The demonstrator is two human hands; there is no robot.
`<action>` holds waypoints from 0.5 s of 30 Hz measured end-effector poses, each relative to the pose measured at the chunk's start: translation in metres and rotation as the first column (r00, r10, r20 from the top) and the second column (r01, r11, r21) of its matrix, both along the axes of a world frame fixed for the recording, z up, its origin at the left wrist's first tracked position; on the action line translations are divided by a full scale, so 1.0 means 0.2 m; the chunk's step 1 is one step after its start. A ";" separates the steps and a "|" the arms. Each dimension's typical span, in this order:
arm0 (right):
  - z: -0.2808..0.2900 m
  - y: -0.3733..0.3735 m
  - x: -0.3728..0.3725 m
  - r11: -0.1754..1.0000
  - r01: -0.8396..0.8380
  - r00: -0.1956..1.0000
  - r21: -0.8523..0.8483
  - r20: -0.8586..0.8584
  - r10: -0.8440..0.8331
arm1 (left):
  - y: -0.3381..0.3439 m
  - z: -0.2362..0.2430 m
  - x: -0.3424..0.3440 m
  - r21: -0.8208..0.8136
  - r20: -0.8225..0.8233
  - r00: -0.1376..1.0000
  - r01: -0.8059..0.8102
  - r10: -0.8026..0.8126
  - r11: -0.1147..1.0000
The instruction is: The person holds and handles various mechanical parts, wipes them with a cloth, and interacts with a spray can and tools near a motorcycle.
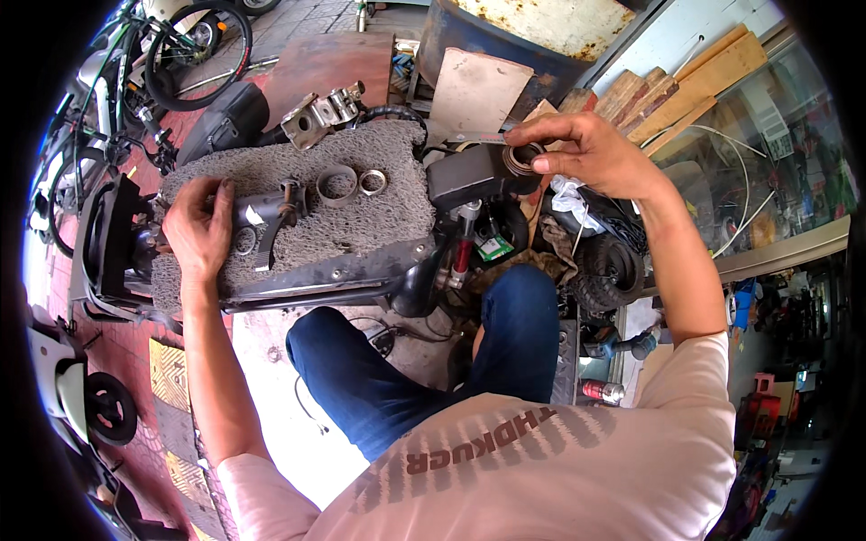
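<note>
My left hand (198, 230) rests on a dark metal scooter part (271, 209) lying on a grey foam-like mat (361, 185) spread over the scooter's footboard. My right hand (586, 149) pinches a dark metal ring (521, 159) above a black boxy part (469, 176) at the mat's right end. A large grey ring (336, 185) and a smaller shiny ring (373, 182) lie on the mat between my hands. A small washer-like ring (245, 240) sits by my left thumb. A silver hinge bracket (320, 113) lies at the mat's far edge.
My knees in blue jeans (397, 370) are below the scooter. Wooden planks (686, 86) and a rusty drum (505, 32) stand at the back right. Bicycles (171, 54) are parked at the far left. A small wheel (609, 266) and a power tool (622, 343) lie at right.
</note>
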State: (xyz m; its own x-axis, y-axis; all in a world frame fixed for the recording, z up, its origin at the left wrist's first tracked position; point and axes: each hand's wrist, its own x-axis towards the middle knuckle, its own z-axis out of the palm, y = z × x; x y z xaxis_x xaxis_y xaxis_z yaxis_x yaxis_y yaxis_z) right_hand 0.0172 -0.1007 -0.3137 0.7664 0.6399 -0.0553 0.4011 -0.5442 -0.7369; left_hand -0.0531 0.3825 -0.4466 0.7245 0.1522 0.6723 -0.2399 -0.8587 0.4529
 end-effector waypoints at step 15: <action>0.03 0.01 0.06 0.998 -0.030 0.995 0.059 -0.094 0.035 | 0.00 0.00 0.00 -0.010 -0.017 1.000 -0.011 0.011 1.000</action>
State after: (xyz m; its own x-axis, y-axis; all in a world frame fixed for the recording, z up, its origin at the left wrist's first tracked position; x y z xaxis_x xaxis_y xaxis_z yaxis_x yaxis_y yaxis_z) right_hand 0.0298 -0.0980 -0.3072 0.7383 0.6686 -0.0888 0.3448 -0.4873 -0.8023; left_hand -0.0532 0.3830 -0.4474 0.7339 0.1674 0.6583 -0.2225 -0.8565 0.4658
